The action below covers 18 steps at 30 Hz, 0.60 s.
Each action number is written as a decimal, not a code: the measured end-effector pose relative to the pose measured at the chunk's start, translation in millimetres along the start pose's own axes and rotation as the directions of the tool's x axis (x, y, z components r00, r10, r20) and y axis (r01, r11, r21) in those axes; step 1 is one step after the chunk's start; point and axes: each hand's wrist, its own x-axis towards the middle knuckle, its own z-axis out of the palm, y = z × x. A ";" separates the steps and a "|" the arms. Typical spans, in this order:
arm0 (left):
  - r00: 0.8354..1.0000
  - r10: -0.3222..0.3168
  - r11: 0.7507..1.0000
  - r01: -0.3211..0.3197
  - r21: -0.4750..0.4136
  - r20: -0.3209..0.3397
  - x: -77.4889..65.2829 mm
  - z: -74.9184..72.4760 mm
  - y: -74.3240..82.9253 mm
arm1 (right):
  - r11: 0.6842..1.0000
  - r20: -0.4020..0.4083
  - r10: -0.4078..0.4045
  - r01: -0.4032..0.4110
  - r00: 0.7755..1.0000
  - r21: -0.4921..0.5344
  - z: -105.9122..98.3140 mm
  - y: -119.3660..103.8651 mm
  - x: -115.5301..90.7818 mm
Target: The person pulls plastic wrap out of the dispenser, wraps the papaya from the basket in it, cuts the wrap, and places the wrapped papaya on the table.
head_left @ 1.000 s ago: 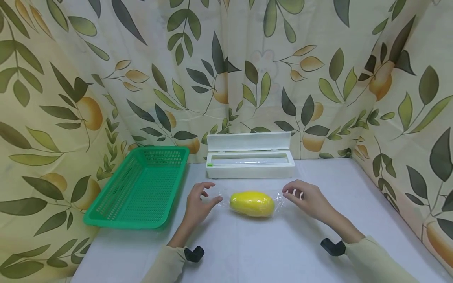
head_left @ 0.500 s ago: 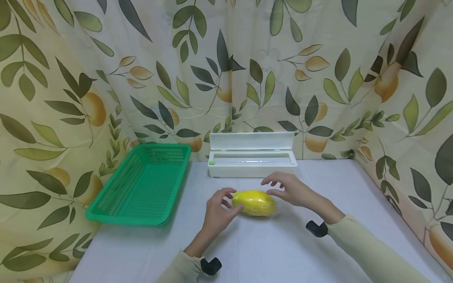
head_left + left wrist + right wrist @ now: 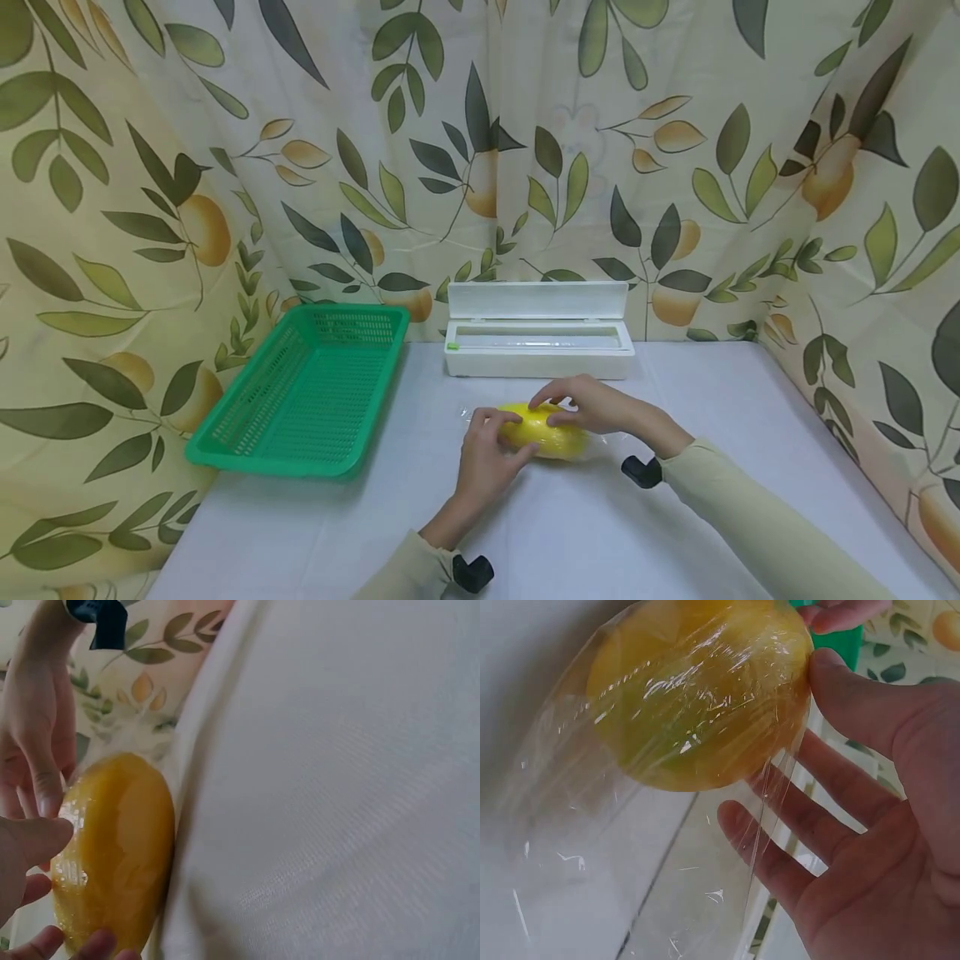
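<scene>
A yellow oblong fruit (image 3: 553, 442), wrapped in clear cling film (image 3: 562, 847), lies on its side on the white cloth in the head view. Loose film sticks out past both ends. At the fruit's left end, my left hand (image 3: 483, 458) grips with the thumb on the near side and the fingers on the far side. My right hand (image 3: 596, 407) holds the top and far side toward the right, thumb against the wrapped skin in the right wrist view. Glossy creases of film show across the fruit (image 3: 124, 847) in the left wrist view.
Behind the hands stands a white cling film dispenser (image 3: 540, 365) with its lid (image 3: 537, 300) raised and a green slider at the left. A green plastic basket (image 3: 277, 468) sits at the left. Leaf-patterned curtain (image 3: 450, 125) encloses the table's back and sides.
Both hands have come inward from the film's loose ends onto the fruit, left hand moving right and right hand moving left. The fruit has stayed about where it was.
</scene>
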 end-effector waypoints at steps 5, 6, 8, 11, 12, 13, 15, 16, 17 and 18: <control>1.000 0.019 0.998 -0.018 0.068 -0.005 2.1 2.6 0.1 | 0.999 -0.012 0.038 -0.038 0.999 0.009 0.7 2.5 -2.9; 1.000 0.022 0.997 -0.022 0.072 0.000 3.0 3.3 -0.3 | 0.999 -0.017 0.048 -0.048 0.999 0.015 0.9 2.9 -4.1; 0.999 0.031 0.997 -0.032 0.076 0.018 5.0 3.8 -1.5 | 0.998 -0.029 0.059 -0.058 0.998 0.025 1.5 4.1 -6.4; 0.998 0.038 0.998 -0.041 0.049 0.057 8.8 3.3 -3.9 | 0.997 -0.047 0.063 -0.062 0.997 0.039 2.7 6.6 -11.1; 0.997 0.041 0.998 -0.043 0.037 0.070 10.2 2.8 -4.7 | 0.997 -0.054 0.063 -0.061 0.997 0.040 3.2 7.9 -12.7; 0.996 0.042 0.999 -0.045 0.025 0.082 11.5 2.2 -5.4 | 0.997 -0.062 0.062 -0.059 0.996 0.041 3.9 9.0 -14.5; 0.993 0.041 0.999 -0.041 -0.003 0.111 14.3 0.9 -7.0 | 0.997 -0.083 0.065 -0.062 0.994 0.042 5.4 11.2 -18.9; 0.991 0.044 0.999 -0.043 -0.013 0.125 15.7 0.6 -7.9 | 0.997 -0.094 0.071 -0.068 0.993 0.039 6.4 12.3 -21.5; 0.989 0.049 0.999 -0.046 -0.024 0.141 17.1 0.4 -8.5 | 0.997 -0.108 0.076 -0.072 0.991 0.038 7.6 13.4 -24.1; 0.986 0.056 0.998 -0.051 -0.039 0.157 18.5 0.2 -9.1 | 0.996 -0.122 0.080 -0.075 0.989 0.041 8.8 14.2 -26.7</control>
